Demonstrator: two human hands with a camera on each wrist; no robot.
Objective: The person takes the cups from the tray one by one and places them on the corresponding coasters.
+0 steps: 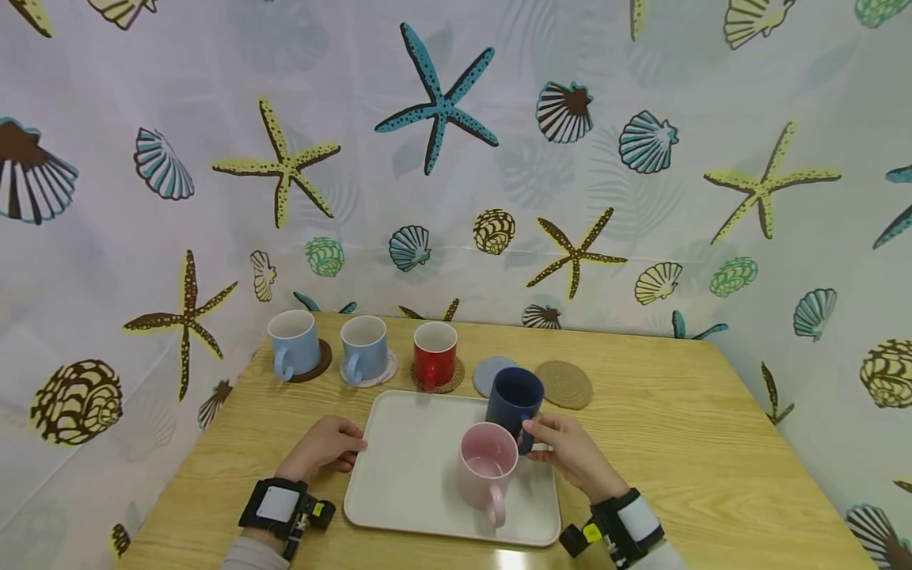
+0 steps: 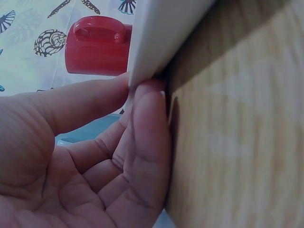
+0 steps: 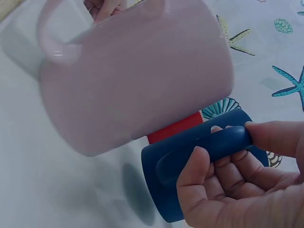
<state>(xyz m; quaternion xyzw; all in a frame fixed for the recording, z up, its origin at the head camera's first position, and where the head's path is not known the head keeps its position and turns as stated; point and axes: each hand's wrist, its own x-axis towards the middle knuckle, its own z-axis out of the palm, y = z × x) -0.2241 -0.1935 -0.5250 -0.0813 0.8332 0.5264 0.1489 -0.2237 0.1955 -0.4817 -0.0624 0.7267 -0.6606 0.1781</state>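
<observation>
My right hand (image 1: 570, 451) grips the handle of a dark blue mug (image 1: 507, 402) near the tray's back right part. In the right wrist view, thumb and fingers close around that handle, and a shadow lies apart from the mug's base, so it seems slightly raised. A pink mug (image 1: 479, 483) stands on the white tray (image 1: 409, 483), just in front of the blue one, its handle toward me. At the tray's left edge, my left hand (image 1: 328, 445) pinches the rim; the left wrist view shows the thumb (image 2: 90, 102) above and fingers underneath.
Along the back stand two light blue mugs (image 1: 295, 344) and a red mug (image 1: 436, 352), each on a coaster. A grey-blue coaster (image 1: 488, 372) and a woven tan coaster (image 1: 566, 384) lie to their right. A patterned curtain (image 1: 499, 198) surrounds the wooden table (image 1: 684, 443).
</observation>
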